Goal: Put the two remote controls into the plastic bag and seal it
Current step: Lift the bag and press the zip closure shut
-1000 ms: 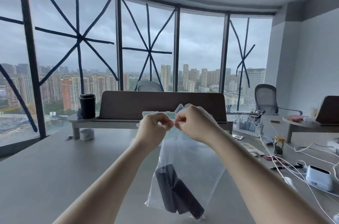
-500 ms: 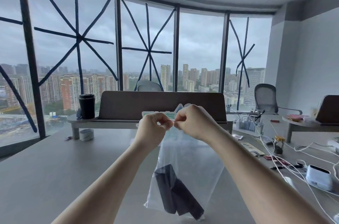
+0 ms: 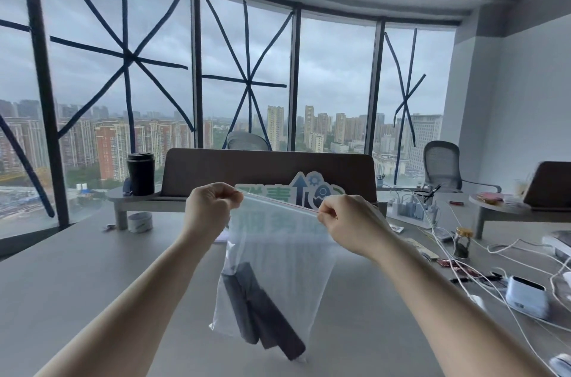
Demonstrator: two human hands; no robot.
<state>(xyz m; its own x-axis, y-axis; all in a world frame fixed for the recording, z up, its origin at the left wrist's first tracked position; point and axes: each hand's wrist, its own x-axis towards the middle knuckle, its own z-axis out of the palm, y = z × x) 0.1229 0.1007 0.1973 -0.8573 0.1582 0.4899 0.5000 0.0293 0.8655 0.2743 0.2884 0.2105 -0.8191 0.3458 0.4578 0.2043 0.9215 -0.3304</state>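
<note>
A clear plastic bag (image 3: 287,259) hangs in the air over the grey table (image 3: 77,277), held by its top edge. Two dark remote controls (image 3: 262,311) lie crossed inside it, resting at the bottom. My left hand (image 3: 210,209) pinches the left end of the bag's zip strip. My right hand (image 3: 349,222) pinches the right end. The strip is stretched taut in a straight line between them.
A dark divider panel (image 3: 268,169) stands behind the bag, with a green and blue sign (image 3: 296,191) in front of it. A black cup (image 3: 141,174) and a tape roll (image 3: 140,221) sit at the left. White cables and a white device (image 3: 528,296) crowd the right.
My hands, which were pinched together at the middle of the bag's top, have slid apart to its two ends, and the top edge is now pulled straight.
</note>
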